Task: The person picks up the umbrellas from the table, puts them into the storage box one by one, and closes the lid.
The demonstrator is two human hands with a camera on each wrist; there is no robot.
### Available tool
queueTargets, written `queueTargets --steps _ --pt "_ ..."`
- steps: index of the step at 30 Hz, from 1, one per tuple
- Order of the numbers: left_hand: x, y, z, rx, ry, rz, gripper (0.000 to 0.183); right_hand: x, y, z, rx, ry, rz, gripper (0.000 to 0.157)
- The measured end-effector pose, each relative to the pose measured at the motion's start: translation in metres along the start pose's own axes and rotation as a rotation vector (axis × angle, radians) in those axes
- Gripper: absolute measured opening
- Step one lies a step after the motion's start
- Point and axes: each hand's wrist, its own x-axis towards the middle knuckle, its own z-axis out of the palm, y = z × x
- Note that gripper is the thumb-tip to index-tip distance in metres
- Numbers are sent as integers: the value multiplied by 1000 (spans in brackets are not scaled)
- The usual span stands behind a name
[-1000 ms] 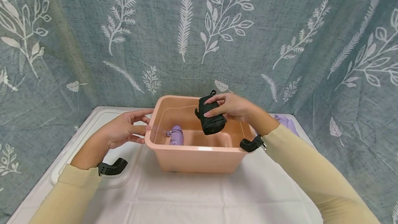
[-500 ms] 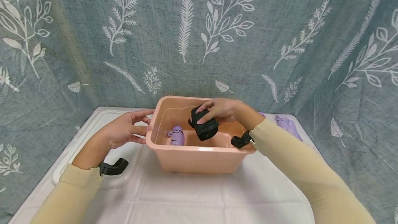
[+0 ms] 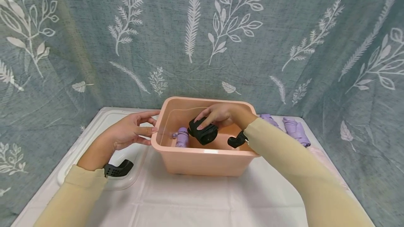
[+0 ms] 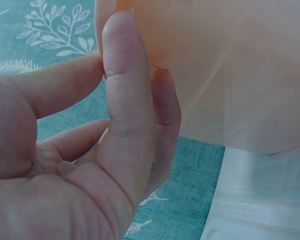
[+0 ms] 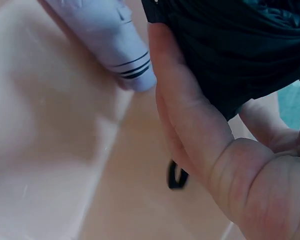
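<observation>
Now the right hand (image 3: 222, 115) grips the black bundle (image 3: 206, 135) inside the peach bin (image 3: 202, 164), just beside a purple roll (image 3: 182, 138), while the left hand (image 3: 130, 131), fingers loosely spread, touches the bin's left end!

White-clothed table (image 3: 183, 199): peach bin (image 3: 205, 163), whitish lid (image 3: 136, 151), purple bundles (image 3: 295, 132)

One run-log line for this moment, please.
left hand: touches peach bin; right hand: holds black bundle; purple roll: lies in bin, left of bundle; bundle set down: unclear
</observation>
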Motion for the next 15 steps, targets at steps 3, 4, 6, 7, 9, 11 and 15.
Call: queueTargets --steps 3,4,6,7,9,11,15 --pt "0 -1 1 1 -4 7 78 7 3 -1 -25 -25 12 47" --pt "0 -1 1 1 -4 7 78 9 5 -1 -40 -31 14 47" --pt "1 -1 0 4 -1 5 77 13 7 -1 -55 -41 22 47" --pt "1 -1 0 6 2 4 77 16 8 -1 -57 -48 28 47" --pt "1 -2 0 8 7 2 76 20 10 1 -59 -54 44 48" --pt "1 -2 -1 8 10 1 76 25 12 2 -41 -63 64 48" --pt "1 -2 -1 3 4 8 77 33 16 4 -13 -77 88 48"
